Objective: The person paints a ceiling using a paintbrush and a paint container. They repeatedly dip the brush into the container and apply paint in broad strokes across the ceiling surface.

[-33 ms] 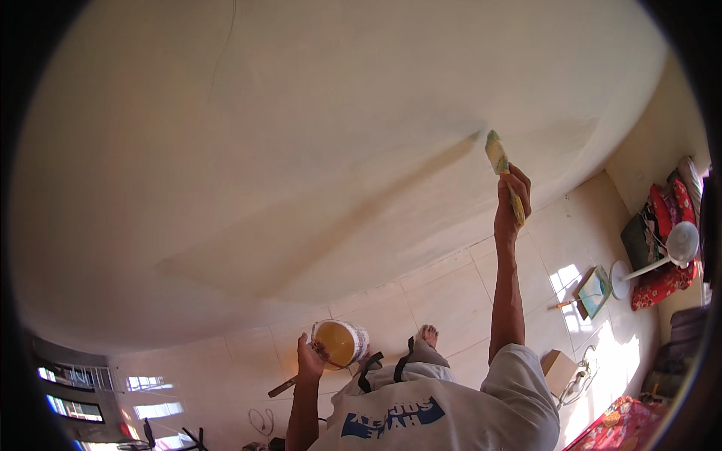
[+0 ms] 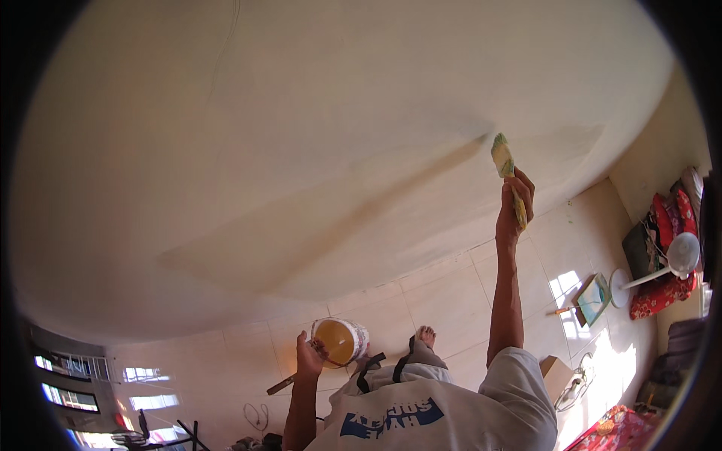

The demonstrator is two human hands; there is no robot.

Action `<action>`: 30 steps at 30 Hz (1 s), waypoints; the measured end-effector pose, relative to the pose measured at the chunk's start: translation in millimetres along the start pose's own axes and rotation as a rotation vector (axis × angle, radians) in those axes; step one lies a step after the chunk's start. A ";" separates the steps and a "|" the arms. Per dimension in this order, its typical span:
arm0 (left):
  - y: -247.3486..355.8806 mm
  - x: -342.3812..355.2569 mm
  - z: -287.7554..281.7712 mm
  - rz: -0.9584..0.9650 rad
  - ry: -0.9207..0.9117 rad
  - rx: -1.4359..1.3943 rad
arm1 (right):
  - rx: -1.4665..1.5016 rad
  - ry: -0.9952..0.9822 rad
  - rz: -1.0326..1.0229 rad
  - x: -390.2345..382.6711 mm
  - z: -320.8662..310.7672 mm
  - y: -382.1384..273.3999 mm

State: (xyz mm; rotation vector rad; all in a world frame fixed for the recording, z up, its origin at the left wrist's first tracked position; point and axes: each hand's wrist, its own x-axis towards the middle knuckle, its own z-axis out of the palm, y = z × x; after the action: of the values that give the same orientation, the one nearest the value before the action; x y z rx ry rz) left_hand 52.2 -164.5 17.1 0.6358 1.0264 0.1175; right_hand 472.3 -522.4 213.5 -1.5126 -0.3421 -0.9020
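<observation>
My right hand [image 2: 516, 197] is closed round the handle of a paintbrush [image 2: 502, 158], reaching up in front of the pale wall [image 2: 301, 128]. The brush's whitish, green-stained head points upward, at or very close to the wall; exact contact is hard to judge. Low at the left, my left hand [image 2: 309, 356] grips the rim of a white bucket [image 2: 364, 340] that holds yellowish liquid. Its fingers curl over the edge, with the thumb up. A brown stick-like piece [image 2: 281, 385] shows beside my left wrist; whether I hold it cannot be told.
Tiled floor [image 2: 444, 297] runs along the wall's foot, with my bare foot [image 2: 426, 335] on it. At right are a paint tray [image 2: 593, 298] with a stick-like handle, a white pedestal fan [image 2: 683, 255], red patterned cloths [image 2: 662, 297], and a box [image 2: 555, 376] beside coiled cable [image 2: 575, 387].
My right hand and the brush have shifted very slightly to the right. The left hand keeps its grip on the bucket.
</observation>
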 end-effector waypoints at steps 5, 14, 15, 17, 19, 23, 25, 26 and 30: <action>-20.8 -11.3 22.2 0.009 0.016 -0.097 | 0.007 -0.141 -0.106 -38.5 43.5 -18.7; 16.0 -64.4 42.8 -0.023 0.033 -0.147 | 0.494 -0.621 0.005 -112.4 184.9 -173.3; 12.8 -68.2 40.1 -0.026 0.047 -0.148 | 0.543 -0.707 0.033 -114.2 189.5 -181.6; 8.6 -72.4 27.5 -0.043 0.062 -0.169 | 0.543 -0.725 0.052 -116.0 197.0 -182.8; 14.7 -79.2 -4.4 -0.083 0.062 -0.196 | 0.525 -0.681 0.107 -122.7 201.6 -186.6; 16.7 -90.8 -19.2 -0.075 0.114 -0.165 | 0.395 -0.555 0.172 -80.6 164.8 -142.3; 18.0 -85.2 -24.4 -0.078 0.121 -0.159 | 0.285 -0.483 0.125 -49.0 131.9 -112.2; 20.1 -83.6 -23.6 -0.069 0.124 -0.159 | 0.283 -0.444 0.210 -35.3 117.7 -101.2; 34.2 -86.9 -26.8 -0.045 0.108 -0.134 | 0.137 -0.228 0.212 -8.3 89.0 -74.5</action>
State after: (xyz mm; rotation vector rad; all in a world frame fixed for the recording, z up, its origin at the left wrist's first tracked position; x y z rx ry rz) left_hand -9.1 -157.8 92.2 0.4880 1.1261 0.1815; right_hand 445.4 -423.2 268.0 -1.4950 -0.3921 -0.5302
